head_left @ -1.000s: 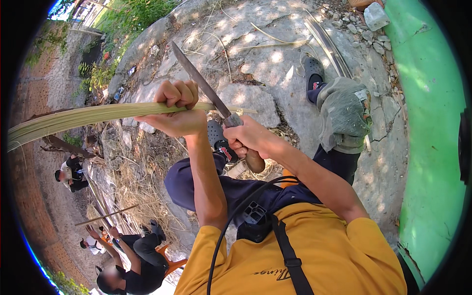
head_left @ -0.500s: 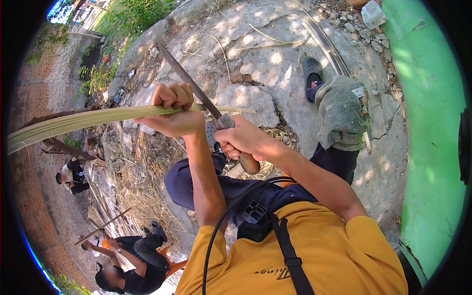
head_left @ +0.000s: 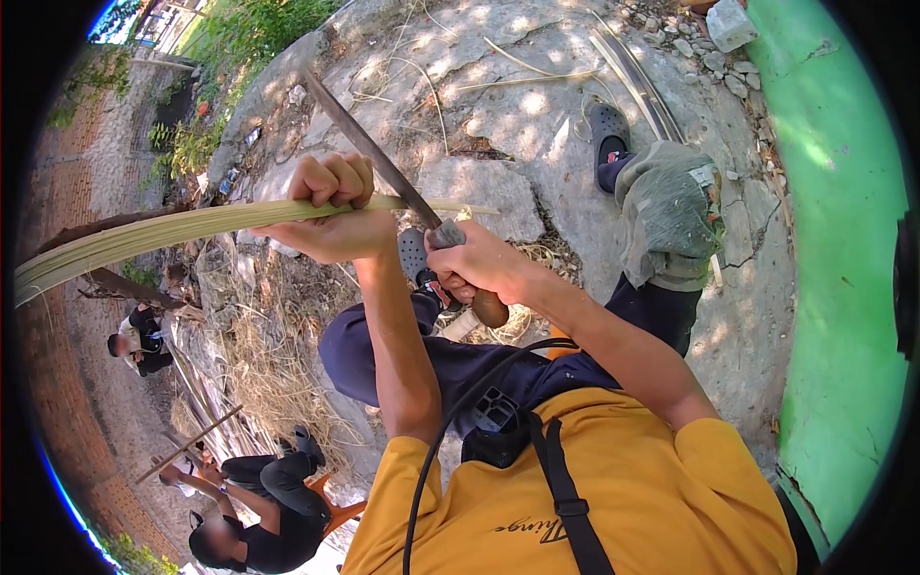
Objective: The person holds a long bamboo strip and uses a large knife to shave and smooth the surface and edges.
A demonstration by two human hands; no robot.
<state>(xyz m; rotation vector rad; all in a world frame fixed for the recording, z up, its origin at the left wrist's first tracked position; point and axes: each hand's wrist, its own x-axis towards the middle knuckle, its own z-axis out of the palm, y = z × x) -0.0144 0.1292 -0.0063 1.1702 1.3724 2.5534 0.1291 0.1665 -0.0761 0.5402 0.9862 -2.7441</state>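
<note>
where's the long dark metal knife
The long dark metal knife is left of centre in the head view, in the right hand, crossing thin pale-green strips.

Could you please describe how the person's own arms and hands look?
The left hand and right hand are bare, with no gloves or wristbands visible. Short mustard-yellow sleeves leave the forearms uncovered. A black cable curves past the left one.

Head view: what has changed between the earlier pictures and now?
The knife has swung slightly, its tip further left in the picture. A co-worker's stick now slopes more steeply, its left end lower. The left hand still grips the pale strips, the right hand the knife; neither let go.
</note>
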